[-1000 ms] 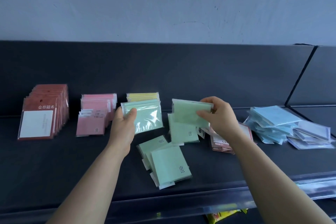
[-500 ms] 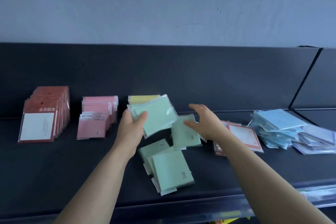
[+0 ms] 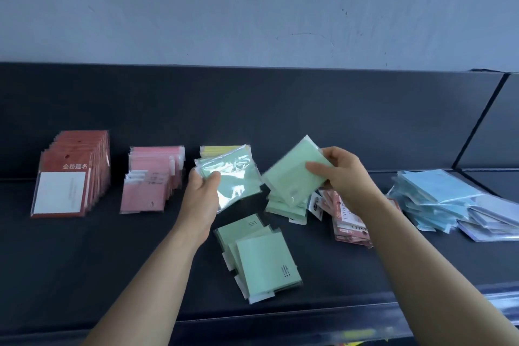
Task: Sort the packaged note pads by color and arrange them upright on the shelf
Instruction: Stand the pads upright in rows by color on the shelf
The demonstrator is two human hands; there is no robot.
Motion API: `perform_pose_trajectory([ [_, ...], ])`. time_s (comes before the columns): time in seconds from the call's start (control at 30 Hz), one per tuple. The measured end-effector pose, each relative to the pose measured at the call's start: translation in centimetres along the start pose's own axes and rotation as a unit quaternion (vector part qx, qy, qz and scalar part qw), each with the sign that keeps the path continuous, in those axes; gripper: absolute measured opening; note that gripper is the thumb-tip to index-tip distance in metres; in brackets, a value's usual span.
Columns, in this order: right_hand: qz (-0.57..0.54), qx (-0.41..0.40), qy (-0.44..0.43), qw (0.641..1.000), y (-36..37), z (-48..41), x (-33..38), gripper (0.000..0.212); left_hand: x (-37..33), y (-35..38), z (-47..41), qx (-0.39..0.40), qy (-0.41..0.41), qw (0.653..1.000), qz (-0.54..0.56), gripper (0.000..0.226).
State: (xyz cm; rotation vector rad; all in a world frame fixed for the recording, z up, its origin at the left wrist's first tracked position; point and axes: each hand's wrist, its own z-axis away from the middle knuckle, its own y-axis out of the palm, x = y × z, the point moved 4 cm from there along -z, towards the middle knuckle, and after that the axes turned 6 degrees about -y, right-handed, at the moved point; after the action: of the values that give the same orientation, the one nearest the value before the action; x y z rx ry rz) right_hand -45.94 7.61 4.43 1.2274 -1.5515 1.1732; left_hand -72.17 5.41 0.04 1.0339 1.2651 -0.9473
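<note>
On the shelf [image 3: 84,261], head view, left part: dark red packs [image 3: 70,177] standing up in a row, pink pads [image 3: 151,177] standing next to them, yellow pads [image 3: 219,149] standing a bit further right.
Held on the left: left hand [image 3: 200,194] curled round a bunch of green pads [image 3: 233,177], thumb on the front, bunch tipped a little, just in front of the yellow pads.
Held on the right: right hand [image 3: 341,174] pinching a single green pad [image 3: 292,177] by one edge, thumb in front, fingers behind, lifted over a small green pile [image 3: 283,209].
Near the front edge: flat green pads [image 3: 261,258], fanned out, lying down.
Right part: red-and-white packs [image 3: 348,222] lying flat by the right wrist; blue heap [image 3: 432,196] messy, well apart from the green.
Just changed: half a second ago, right hand empty and reaching down to the small green pile; now a new pad in it. A second ago, another green pad in that hand; most likely added to the bunch since.
Meaning for the job: green being picked up one by one into the left hand. Likely next, this pad onto the bunch too.
Still to do: no green standing up yet, two green lots still flat, blue heap not sorted.
Watch out: shiny wrappers, maybe slippery in a big bunch.
</note>
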Motion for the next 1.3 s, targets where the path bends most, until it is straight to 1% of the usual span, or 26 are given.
perform_pose_trajectory([
  [0.07, -0.080, -0.013, 0.032, 0.996, 0.8, 0.4, -0.3, 0.019, 0.1, 1.4, 0.5, 0.035, -0.017, 0.999, 0.026, 0.034],
  [0.13, -0.099, -0.016, 0.059, 0.993, 1.9, 0.7, -0.9, 0.025, 0.0, 2.9, 1.2, 0.067, -0.024, 0.996, 0.059, 0.026],
  [0.17, -0.088, -0.012, 0.067, 0.994, 2.4, 0.9, -1.1, 0.029, -0.1, 3.5, 1.6, 0.086, -0.025, 0.994, 0.070, 0.022],
  [0.2, -0.065, -0.007, 0.070, 0.995, 2.7, 1.0, -1.2, 0.034, -0.3, 4.1, 1.7, 0.103, -0.021, 0.992, 0.068, 0.024],
  [0.27, 0.013, 0.003, 0.059, 0.998, 3.0, 1.0, -1.2, 0.042, -0.7, 4.7, 1.7, 0.126, 0.010, 0.992, 0.030, 0.036],
  [0.33, 0.093, 0.014, 0.028, 0.995, 3.0, 0.9, -0.9, 0.046, -1.0, 4.6, 1.5, 0.110, 0.028, 0.994, -0.004, 0.046],
  [0.4, 0.166, 0.023, -0.005, 0.986, 2.9, 0.3, -0.9, 0.042, -1.1, 3.9, 1.0, 0.086, 0.032, 0.996, -0.014, 0.048],
  [0.5, 0.297, 0.049, -0.019, 0.953, 2.9, -1.0, -1.9, 0.033, -1.4, 2.4, 0.2, 0.052, 0.036, 0.998, -0.013, 0.046],
  [0.6, 0.432, 0.138, -0.006, 0.891, 4.0, -2.0, -3.3, 0.031, -1.7, 1.2, -0.4, 0.015, 0.036, 0.999, -0.001, 0.037],
  [0.63, 0.459, 0.165, -0.002, 0.873, 4.4, -2.3, -3.7, 0.029, -1.7, 0.8, -0.5, -0.001, 0.040, 0.999, 0.006, 0.031],
  [0.67, 0.470, 0.187, -0.002, 0.863, 4.6, -2.4, -3.8, 0.027, -1.7, 0.6, -0.6, -0.015, 0.041, 0.999, 0.008, 0.026],
  [0.7, 0.470, 0.204, 0.001, 0.859, 4.8, -2.5, -3.9, 0.026, -1.8, 0.6, -0.5, -0.021, 0.043, 0.999, 0.007, 0.024],
  [0.8, 0.426, 0.244, -0.012, 0.871, 5.1, -2.3, -3.8, 0.030, -1.6, 0.5, -0.8, -0.015, 0.029, 0.999, 0.021, 0.023],
  [0.9, 0.416, 0.282, -0.016, 0.864, 4.8, -1.3, -3.8, 0.036, -1.5, 1.1, -1.4, 0.031, 0.023, 0.999, 0.016, 0.038],
  [0.97, 0.406, 0.284, -0.034, 0.868, 4.2, -1.4, -3.5, 0.034, -1.4, 1.7, -1.6, 0.056, 0.019, 0.998, 0.012, 0.043],
  [1.0, 0.373, 0.258, -0.040, 0.890, 3.7, -1.8, -3.2, 0.033, -1.4, 2.1, -1.7, 0.065, 0.014, 0.998, 0.009, 0.044],
  [1.03, 0.309, 0.219, -0.025, 0.925, 3.0, -2.2, -2.6, 0.048, -1.6, 2.6, -1.7, 0.076, 0.012, 0.997, 0.005, 0.046],
  [1.07, 0.223, 0.193, 0.001, 0.956, 2.6, -2.5, -2.2, 0.070, -1.7, 3.2, -1.8, 0.089, 0.012, 0.996, 0.007, 0.048],
  [1.1, 0.131, 0.192, 0.021, 0.972, 2.5, -2.9, -2.0, 0.084, -2.0, 3.9, -1.8, 0.107, 0.013, 0.994, 0.007, 0.048],
  [1.13, 0.054, 0.206, 0.024, 0.977, 2.7, -3.2, -2.0, 0.087, -2.2, 4.7, -1.8, 0.127, 0.015, 0.992, 0.005, 0.047],
  [1.17, 0.004, 0.210, 0.016, 0.978, 2.7, -3.5, -2.0, 0.081, -2.4, 5.5, -1.9, 0.145, 0.017, 0.989, -0.011, 0.044],
  [1.2, -0.021, 0.199, 0.007, 0.980, 2.7, -4.0, -2.0, 0.075, -2.6, 6.4, -2.0, 0.165, 0.021, 0.985, -0.033, 0.041],
  [1.27, -0.015, 0.155, -0.001, 0.988, 2.0, -4.8, -1.9, 0.077, -3.0, 7.8, -2.4, 0.195, 0.033, 0.976, -0.093, 0.037],
  [1.3, 0.010, 0.137, -0.007, 0.990, 1.5, -5.2, -1.8, 0.079, -3.0, 8.4, -2.8, 0.199, 0.038, 0.971, -0.129, 0.039],
])
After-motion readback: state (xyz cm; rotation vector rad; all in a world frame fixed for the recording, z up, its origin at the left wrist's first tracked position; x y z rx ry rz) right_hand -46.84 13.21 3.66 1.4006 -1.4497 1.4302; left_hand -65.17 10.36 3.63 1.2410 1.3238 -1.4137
